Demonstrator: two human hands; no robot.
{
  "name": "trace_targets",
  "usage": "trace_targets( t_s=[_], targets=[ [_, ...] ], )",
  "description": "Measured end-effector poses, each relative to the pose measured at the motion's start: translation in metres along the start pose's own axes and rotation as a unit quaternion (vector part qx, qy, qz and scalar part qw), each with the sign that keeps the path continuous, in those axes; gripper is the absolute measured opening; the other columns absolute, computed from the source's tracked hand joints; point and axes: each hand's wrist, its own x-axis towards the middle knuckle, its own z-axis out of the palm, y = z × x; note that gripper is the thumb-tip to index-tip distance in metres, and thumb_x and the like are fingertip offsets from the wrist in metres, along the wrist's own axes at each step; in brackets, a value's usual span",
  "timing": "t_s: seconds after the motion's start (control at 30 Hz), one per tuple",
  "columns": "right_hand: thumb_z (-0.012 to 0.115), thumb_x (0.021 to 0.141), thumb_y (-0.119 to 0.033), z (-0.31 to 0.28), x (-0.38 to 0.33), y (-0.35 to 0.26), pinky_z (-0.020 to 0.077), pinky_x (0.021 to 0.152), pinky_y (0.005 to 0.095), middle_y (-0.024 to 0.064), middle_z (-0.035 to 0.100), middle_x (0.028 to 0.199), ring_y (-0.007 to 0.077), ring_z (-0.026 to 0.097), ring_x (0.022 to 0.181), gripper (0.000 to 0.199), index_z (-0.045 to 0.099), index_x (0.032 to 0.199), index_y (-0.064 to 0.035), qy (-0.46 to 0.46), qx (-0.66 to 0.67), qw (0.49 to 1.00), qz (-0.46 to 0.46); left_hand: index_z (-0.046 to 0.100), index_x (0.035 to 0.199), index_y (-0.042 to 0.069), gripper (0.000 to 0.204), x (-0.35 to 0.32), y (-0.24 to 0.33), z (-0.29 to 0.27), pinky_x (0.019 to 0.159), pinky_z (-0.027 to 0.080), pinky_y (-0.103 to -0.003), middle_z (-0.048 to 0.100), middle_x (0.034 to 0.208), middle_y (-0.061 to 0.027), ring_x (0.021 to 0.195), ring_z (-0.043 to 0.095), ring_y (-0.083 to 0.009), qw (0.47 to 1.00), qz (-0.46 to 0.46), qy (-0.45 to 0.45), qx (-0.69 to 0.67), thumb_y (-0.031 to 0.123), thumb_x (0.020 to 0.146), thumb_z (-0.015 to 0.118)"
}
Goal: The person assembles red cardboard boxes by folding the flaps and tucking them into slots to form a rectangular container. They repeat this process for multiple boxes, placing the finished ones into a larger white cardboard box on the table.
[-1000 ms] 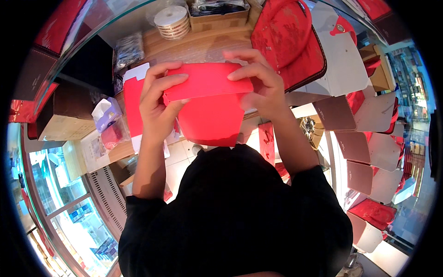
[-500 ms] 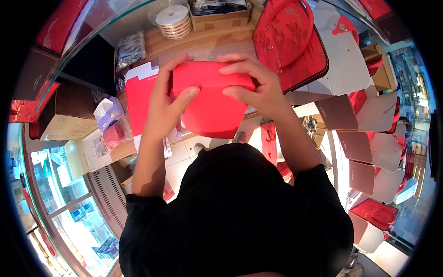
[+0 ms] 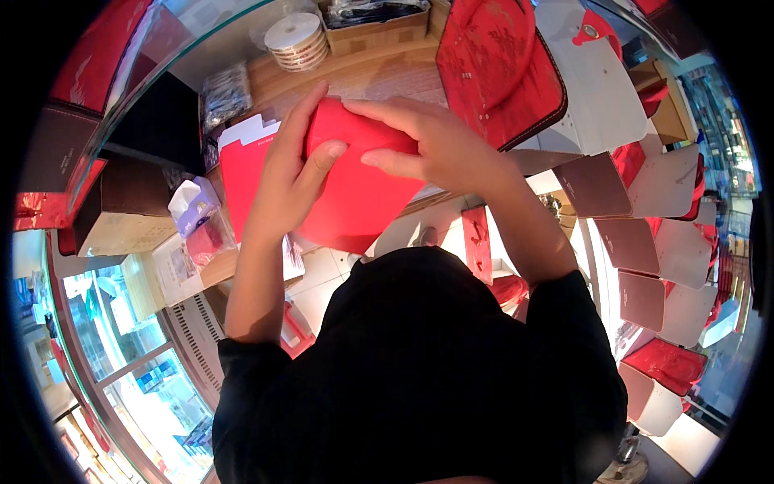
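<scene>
Both hands, left hand (image 3: 294,173) and right hand (image 3: 431,145), grip a red box (image 3: 355,202) beside ribbon spools (image 3: 297,39).

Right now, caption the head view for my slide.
Both hands, left hand and right hand, press a red paper box above a wooden counter.

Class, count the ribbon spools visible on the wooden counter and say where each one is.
1 stack of ribbon spools, at the counter's far edge, left of a cardboard box. It looks like several spools piled up; the exact number is unclear.
</scene>
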Motion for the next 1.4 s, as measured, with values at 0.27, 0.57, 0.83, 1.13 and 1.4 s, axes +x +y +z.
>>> trace_targets(
  t_s=[0.27, 0.57, 0.83, 1.13, 1.4],
  targets=[
    [0.054, 0.090, -0.022, 0.003, -0.013, 0.008, 0.0391, 0.094, 0.0339, 0.0159, 0.048, 0.125, 0.0270, 0.048, 0.114, 0.050, 0.040, 0.135, -0.0045, -0.018, 0.146, 0.988, 0.046, 0.039, 0.135, 0.002, 0.051, 0.002, -0.009, -0.005, 0.098, 0.035, -0.030, 0.050, 0.125, -0.0155, 0.114, 0.048, -0.0217, 0.999, -0.009, 0.043, 0.008, 0.028, 0.093, 0.052],
    [0.056, 0.089, -0.023, 0.000, 0.002, 0.006, 0.0337, 0.101, 0.0307, 0.0145, 0.042, 0.135, 0.0231, 0.043, 0.122, 0.061, 0.030, 0.141, -0.0076, -0.054, 0.241, 0.967, 0.055, 0.034, 0.137, 0.000, 0.059, 0.018, 0.002, 0.004, 0.098, 0.036, -0.033, 0.048, 0.127, -0.0214, 0.117, 0.048, -0.0289, 0.997, 0.024, -0.050, 0.049, 0.028, 0.090, 0.056],
    [0.056, 0.089, -0.027, 0.013, 0.007, 0.022, 0.0392, 0.094, 0.0292, 0.0127, 0.046, 0.129, 0.0182, 0.047, 0.113, 0.062, 0.029, 0.142, -0.0086, 0.128, 0.344, 0.919, 0.147, 0.019, 0.143, 0.004, 0.122, -0.002, 0.022, 0.019, 0.105, 0.018, -0.060, 0.016, 0.146, -0.0248, 0.133, 0.023, -0.0413, 0.924, 0.066, -0.066, 0.371, 0.049, 0.049, 0.083],
    [0.054, 0.090, -0.034, 0.018, 0.002, 0.014, 0.0414, 0.091, 0.0315, 0.0144, 0.049, 0.123, 0.0194, 0.050, 0.107, 0.059, 0.033, 0.137, -0.0068, 0.148, 0.377, 0.902, 0.149, 0.019, 0.143, 0.006, 0.124, -0.004, 0.012, 0.015, 0.100, 0.028, -0.054, 0.025, 0.141, -0.0220, 0.125, 0.032, -0.0407, 0.943, 0.085, -0.042, 0.318, 0.042, 0.044, 0.086],
    [0.053, 0.090, -0.036, 0.004, 0.007, 0.004, 0.0432, 0.088, 0.0287, 0.0121, 0.052, 0.118, 0.0154, 0.052, 0.103, 0.060, 0.032, 0.137, -0.0046, 0.151, 0.437, 0.873, 0.157, 0.021, 0.143, 0.007, 0.125, -0.008, 0.010, 0.011, 0.098, 0.033, -0.048, 0.030, 0.138, -0.0206, 0.122, 0.035, -0.0392, 0.949, 0.078, -0.040, 0.302, 0.039, 0.042, 0.087]
  ],
)
